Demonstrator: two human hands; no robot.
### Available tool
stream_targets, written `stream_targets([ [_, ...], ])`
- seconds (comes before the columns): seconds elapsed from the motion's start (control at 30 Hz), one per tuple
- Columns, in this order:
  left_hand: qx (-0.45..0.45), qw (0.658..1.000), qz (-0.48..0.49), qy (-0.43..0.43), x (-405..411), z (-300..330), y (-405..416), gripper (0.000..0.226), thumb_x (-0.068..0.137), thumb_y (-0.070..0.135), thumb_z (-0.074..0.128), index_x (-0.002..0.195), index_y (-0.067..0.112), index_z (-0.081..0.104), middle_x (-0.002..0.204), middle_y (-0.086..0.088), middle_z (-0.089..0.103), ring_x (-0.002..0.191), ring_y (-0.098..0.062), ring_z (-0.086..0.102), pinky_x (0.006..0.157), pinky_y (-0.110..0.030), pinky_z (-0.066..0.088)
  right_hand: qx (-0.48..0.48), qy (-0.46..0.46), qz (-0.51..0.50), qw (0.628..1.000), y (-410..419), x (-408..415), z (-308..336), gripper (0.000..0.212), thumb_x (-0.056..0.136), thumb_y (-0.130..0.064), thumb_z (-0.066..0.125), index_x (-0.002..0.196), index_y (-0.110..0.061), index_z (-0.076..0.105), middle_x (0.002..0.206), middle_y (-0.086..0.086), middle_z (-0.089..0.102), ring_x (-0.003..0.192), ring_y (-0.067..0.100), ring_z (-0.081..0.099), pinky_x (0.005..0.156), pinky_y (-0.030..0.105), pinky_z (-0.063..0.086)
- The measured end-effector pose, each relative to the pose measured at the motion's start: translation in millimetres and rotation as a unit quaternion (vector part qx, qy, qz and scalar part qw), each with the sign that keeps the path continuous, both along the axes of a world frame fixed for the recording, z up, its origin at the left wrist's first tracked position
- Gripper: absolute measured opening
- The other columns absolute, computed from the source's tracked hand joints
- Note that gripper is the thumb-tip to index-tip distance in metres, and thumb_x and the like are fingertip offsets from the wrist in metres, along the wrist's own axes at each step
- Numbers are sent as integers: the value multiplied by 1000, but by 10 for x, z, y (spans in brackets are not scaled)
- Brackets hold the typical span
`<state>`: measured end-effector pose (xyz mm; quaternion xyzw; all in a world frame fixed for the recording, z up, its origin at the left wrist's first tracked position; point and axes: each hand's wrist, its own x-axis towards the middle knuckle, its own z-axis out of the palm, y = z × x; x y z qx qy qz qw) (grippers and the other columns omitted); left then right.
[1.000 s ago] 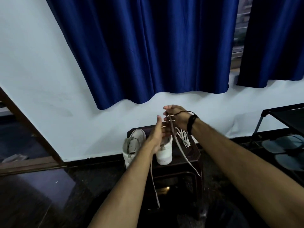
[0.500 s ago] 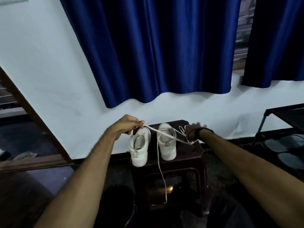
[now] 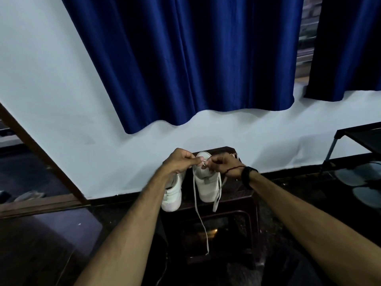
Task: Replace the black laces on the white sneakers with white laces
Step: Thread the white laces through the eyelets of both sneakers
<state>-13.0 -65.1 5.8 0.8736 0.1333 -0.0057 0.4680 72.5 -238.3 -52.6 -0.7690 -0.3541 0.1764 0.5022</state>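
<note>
At the far left, a dark wooden frame (image 3: 41,159) leans along the pale wall, and it plays no part in the work. Next comes the left white sneaker (image 3: 172,195), standing on the dark brown plastic stool (image 3: 243,205) with its toe toward the wall; the left forearm partly covers it, and I cannot tell if it already has a lace.

The left hand (image 3: 179,162) is above it, fingers curled, and its thumb and forefinger pinch the flat white lace (image 3: 201,219) close to the eyelets. Just beside it, over the right white sneaker (image 3: 206,182), the right hand (image 3: 221,165) also has curled fingers and pinches the same lace. The two hands almost touch over the front part of this shoe. Two ends of the lace hang down, the left one long and falling in front of the stool, the other shorter and near the shoe's heel.

The step seems to be threading the lace through an eyelet. To do it well, one hand should hold the stiff tip very near its end, so it does not bend, and the other should keep the eyelet edge steady. After each pass, both ends should be pulled even, because now they look unequal. The lace must stay flat, not twisted.

At the far right stands a black metal rack (image 3: 358,139).
</note>
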Motion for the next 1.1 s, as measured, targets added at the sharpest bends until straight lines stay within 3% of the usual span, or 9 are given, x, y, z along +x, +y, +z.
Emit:
stream_targets([
  [0.13, 4, 998, 49, -43, 189, -243, 19, 33, 71, 43, 84, 64, 13, 72, 53, 4, 58, 52, -6, 49, 58, -20, 39, 72, 111, 12, 991, 134, -5, -26, 21, 101, -12, 45, 106, -8, 65, 87, 9, 66, 78, 19, 60, 75, 31, 49],
  [0.23, 2, 992, 107, -72, 308, -366, 78, 39, 68, 51, 84, 64, 14, 71, 55, 7, 59, 60, -11, 51, 61, -24, 40, 17, 26, -36, 999, 186, 161, -42, 18, 97, -11, 53, 98, -14, 71, 88, 8, 68, 83, 18, 59, 80, 35, 50],
  [0.37, 60, 980, 188, -35, 498, -537, 179, 40, 69, 56, 76, 59, 19, 64, 58, 7, 62, 63, -19, 59, 65, -32, 50, 3, -59, -179, 982, 227, 375, 34, 14, 91, -11, 63, 96, -9, 75, 89, 2, 72, 77, 0, 62, 64, 2, 41],
  [0.5, 127, 978, 154, 54, 701, -728, 125, 28, 80, 38, 68, 67, 13, 66, 77, -14, 70, 76, -29, 69, 64, -30, 50, 31, -75, -190, 979, 616, 439, -10, 10, 88, -11, 65, 90, -10, 75, 86, 6, 75, 79, 12, 66, 79, 19, 49],
  [0.63, 132, 969, 194, 79, 811, -925, 110, 27, 88, 29, 54, 101, 9, 67, 111, -20, 68, 104, -35, 64, 89, -44, 54, -61, -100, -137, 984, 900, 427, -283, 11, 84, -26, 46, 80, -31, 55, 81, 2, 71, 79, 24, 65, 76, 37, 53],
  [0.77, 132, 954, 257, 76, 862, -1047, 67, 36, 94, 26, 50, 120, 3, 62, 125, -23, 62, 119, -38, 56, 97, -41, 46, -135, -160, -96, 973, 841, 405, -292, 9, 87, -27, 45, 92, -25, 51, 94, 8, 68, 92, 30, 61, 73, 35, 47],
  [0.93, -72, 946, 315, 20, 831, -1188, -15, 32, 89, 17, 58, 111, -5, 65, 118, -25, 66, 113, -35, 62, 97, -45, 50, -222, -246, -114, 936, 691, 284, -458, 30, 80, -34, 58, 108, -25, 52, 100, 6, 68, 93, 32, 64, 70, 34, 42],
  [1.03, -253, 918, 306, -8, 781, -1288, 1, 19, 90, 25, 56, 94, 12, 68, 103, -14, 71, 99, -30, 67, 94, -45, 53, -258, -278, -158, 911, 757, 275, -510, 29, 86, -31, 50, 112, -18, 53, 102, 9, 69, 94, 32, 65, 73, 35, 44],
  [1.1, -339, 888, 307, -44, 716, -1264, -42, 29, 99, 19, 45, 97, 7, 71, 101, -15, 73, 93, -28, 70, 90, -42, 54, -270, -279, -195, 901, 774, 261, -504, 29, 90, -32, 44, 110, -14, 55, 102, 11, 69, 95, 32, 65, 74, 35, 45],
])
